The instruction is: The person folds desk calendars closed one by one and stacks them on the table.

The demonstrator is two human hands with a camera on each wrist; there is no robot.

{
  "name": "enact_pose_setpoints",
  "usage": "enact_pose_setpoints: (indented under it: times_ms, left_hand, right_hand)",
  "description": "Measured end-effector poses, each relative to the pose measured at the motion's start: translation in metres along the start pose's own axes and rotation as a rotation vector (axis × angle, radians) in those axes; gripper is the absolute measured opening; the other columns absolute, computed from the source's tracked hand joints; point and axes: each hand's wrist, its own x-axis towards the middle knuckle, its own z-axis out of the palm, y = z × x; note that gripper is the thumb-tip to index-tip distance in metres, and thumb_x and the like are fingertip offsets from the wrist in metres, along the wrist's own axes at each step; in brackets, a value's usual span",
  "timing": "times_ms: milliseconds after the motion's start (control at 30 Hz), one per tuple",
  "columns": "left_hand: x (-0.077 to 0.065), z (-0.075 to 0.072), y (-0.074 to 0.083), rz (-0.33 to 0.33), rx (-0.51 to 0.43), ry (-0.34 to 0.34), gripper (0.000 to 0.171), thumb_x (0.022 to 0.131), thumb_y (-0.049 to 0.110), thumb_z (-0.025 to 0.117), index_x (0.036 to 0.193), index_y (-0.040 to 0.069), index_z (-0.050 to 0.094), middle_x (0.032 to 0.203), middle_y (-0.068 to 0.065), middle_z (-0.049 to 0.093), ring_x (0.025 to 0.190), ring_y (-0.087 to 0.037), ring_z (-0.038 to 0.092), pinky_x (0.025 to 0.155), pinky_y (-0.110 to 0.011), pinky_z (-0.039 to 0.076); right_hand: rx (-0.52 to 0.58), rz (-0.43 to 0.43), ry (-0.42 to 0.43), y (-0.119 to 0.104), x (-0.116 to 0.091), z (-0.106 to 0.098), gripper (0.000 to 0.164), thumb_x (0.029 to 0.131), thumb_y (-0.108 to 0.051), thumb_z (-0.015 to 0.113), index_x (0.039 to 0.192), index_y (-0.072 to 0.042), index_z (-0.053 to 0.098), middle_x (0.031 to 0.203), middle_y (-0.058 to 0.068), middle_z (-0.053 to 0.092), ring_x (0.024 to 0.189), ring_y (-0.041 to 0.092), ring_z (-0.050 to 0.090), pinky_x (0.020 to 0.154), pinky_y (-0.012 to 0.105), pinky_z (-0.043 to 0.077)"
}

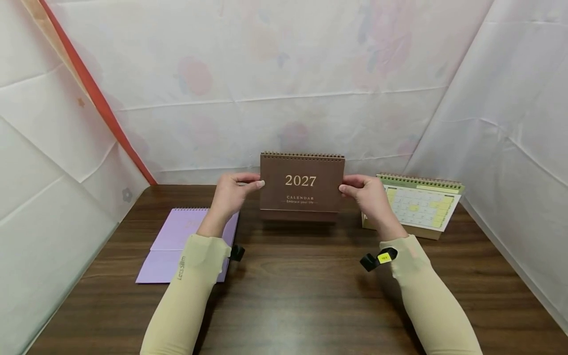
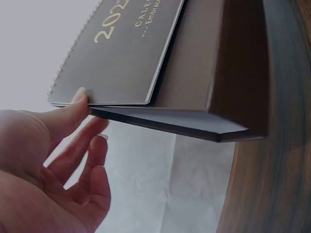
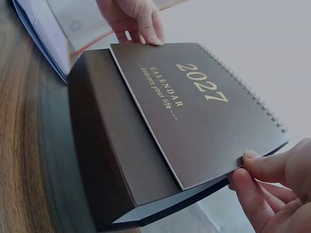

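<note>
Between the two hands is a brown spiral-bound desk calendar marked 2027, its cover facing me and its stand folded into a hollow triangle. My left hand pinches its left edge, thumb on the cover and other fingers behind. On the opposite edge, my right hand pinches in the same way, and the right wrist view shows the thumb at the cover's side. A dark shadow lies under the calendar's base in the head view; whether the base touches the table there, I cannot tell.
A purple spiral calendar lies at the left, partly behind the left forearm. At the right stands a green and yellow desk calendar with a month page showing. White patterned cloth hangs behind the dark wooden table.
</note>
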Motion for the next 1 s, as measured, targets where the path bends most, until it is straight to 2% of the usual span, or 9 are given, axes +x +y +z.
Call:
enact_pose_setpoints:
  times_ms: [100,300,367,500,567,733,867,1000]
  left_hand:
    - [0.0,0.003,-0.001,-0.016,-0.021,-0.02,0.025,0.086,0.02,0.08,0.106,0.005,0.078,0.111,-0.009,0.073,0.112,-0.023,0.061,0.093,-0.041,0.047]
    - [0.002,0.006,-0.003,-0.073,-0.022,-0.063,0.027,0.088,0.021,0.079,0.109,0.003,0.076,0.115,-0.012,0.07,0.11,-0.026,0.06,0.092,-0.042,0.047]
    - [0.003,0.006,-0.004,-0.084,-0.01,-0.075,0.028,0.089,0.021,0.078,0.11,0.003,0.075,0.117,-0.012,0.069,0.111,-0.027,0.06,0.092,-0.042,0.047]
    - [0.006,0.008,-0.006,-0.099,0.007,-0.096,0.028,0.091,0.021,0.076,0.112,0.003,0.075,0.119,-0.013,0.068,0.112,-0.028,0.059,0.092,-0.043,0.047]
    - [0.007,0.008,-0.007,-0.1,0.009,-0.099,0.028,0.091,0.02,0.076,0.112,0.002,0.074,0.12,-0.013,0.068,0.112,-0.028,0.059,0.092,-0.043,0.047]
    - [0.009,0.009,-0.009,-0.088,0.006,-0.112,0.029,0.091,0.021,0.076,0.112,0.002,0.074,0.12,-0.014,0.067,0.112,-0.029,0.059,0.093,-0.044,0.047]
    - [0.005,0.007,-0.013,-0.097,0.018,-0.148,0.03,0.09,0.024,0.076,0.112,0.003,0.074,0.121,-0.013,0.066,0.113,-0.029,0.058,0.095,-0.045,0.046]
    - [-0.002,0.004,-0.016,-0.103,0.031,-0.185,0.029,0.09,0.024,0.077,0.111,0.004,0.074,0.121,-0.011,0.066,0.111,-0.028,0.058,0.093,-0.044,0.047]
  right_hand:
    - [0.012,0.031,0.002,0.002,0.001,0.0,0.035,0.094,-0.004,0.069,0.126,0.006,0.064,0.118,0.022,0.067,0.083,0.01,0.07,0.088,0.04,0.054]
    - [-0.042,0.041,0.006,0.007,0.005,0.0,0.035,0.093,-0.006,0.07,0.127,0.003,0.065,0.118,0.021,0.068,0.097,0.034,0.069,0.075,0.026,0.056]
    - [-0.052,0.041,0.005,0.008,0.006,0.0,0.034,0.093,-0.007,0.07,0.126,0.002,0.066,0.117,0.02,0.068,0.095,0.032,0.07,0.075,0.026,0.056]
    - [-0.066,0.054,-0.004,0.01,0.007,0.0,0.033,0.094,-0.008,0.07,0.125,0.002,0.066,0.117,0.02,0.068,0.092,0.024,0.07,0.083,0.036,0.056]
    - [-0.074,0.063,-0.009,0.011,0.008,0.0,0.032,0.094,-0.009,0.07,0.124,0.002,0.067,0.118,0.019,0.068,0.093,0.024,0.07,0.085,0.038,0.055]
    - [-0.085,0.075,-0.012,0.013,0.008,0.0,0.031,0.095,-0.009,0.069,0.123,0.002,0.067,0.117,0.019,0.068,0.098,0.03,0.069,0.081,0.031,0.056]
    - [-0.101,0.086,-0.038,0.015,0.006,0.0,0.029,0.095,-0.009,0.069,0.121,0.003,0.067,0.112,0.018,0.07,0.1,0.033,0.068,0.087,0.04,0.054]
    - [-0.113,0.092,-0.082,0.017,0.001,-0.001,0.029,0.094,-0.009,0.07,0.121,0.004,0.066,0.111,0.017,0.07,0.097,0.026,0.069,0.09,0.045,0.053]
